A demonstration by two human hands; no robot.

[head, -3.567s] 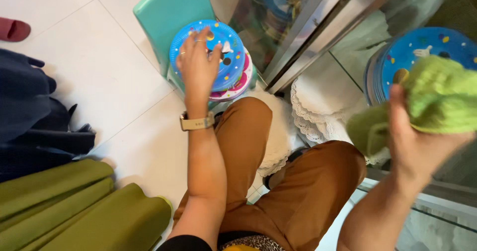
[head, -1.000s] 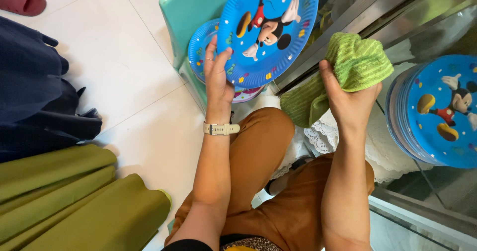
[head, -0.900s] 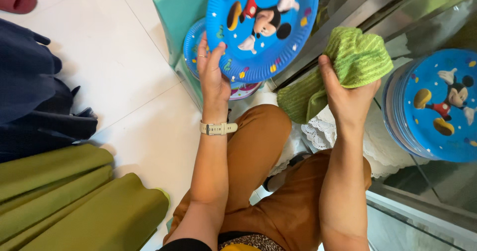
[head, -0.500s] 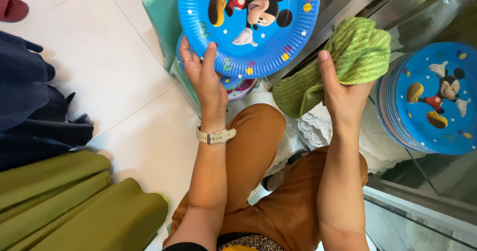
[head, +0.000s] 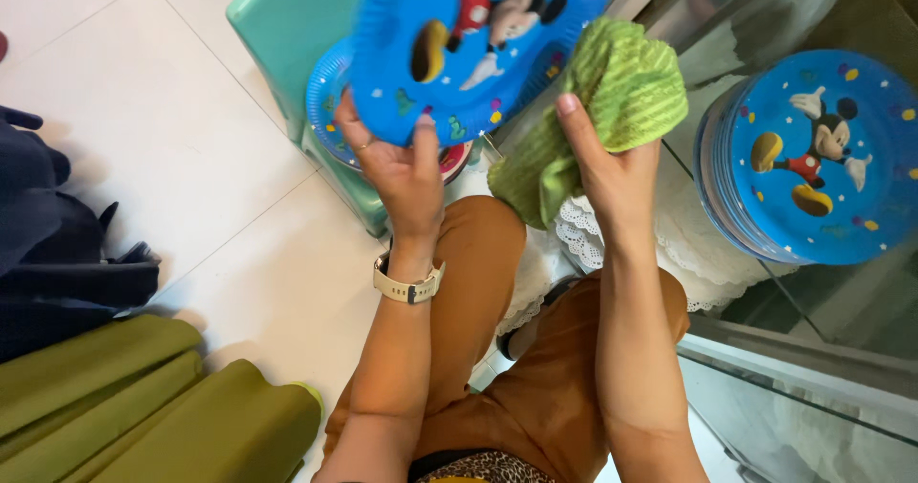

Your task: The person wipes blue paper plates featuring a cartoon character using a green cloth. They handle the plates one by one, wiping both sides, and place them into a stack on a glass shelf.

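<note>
Left hand (head: 402,172): holds the blue cartoon plate (head: 469,43) by its lower edge, thumb on the front, other fingers behind; the plate is lifted and blurred.
Right hand (head: 612,172): fingers closed around the green cloth (head: 602,110), just beside the plate.
Below: plate pile (head: 330,110) on the teal stool (head: 287,33).
Right side: second plate stack (head: 803,158) on the glass shelf (head: 841,301).

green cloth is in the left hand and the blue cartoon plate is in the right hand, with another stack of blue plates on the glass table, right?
Not quite: the hands are swapped. In the head view the green cloth is in the right hand and the blue cartoon plate is in the left hand. The other stack of blue plates does sit on the glass table.
</note>
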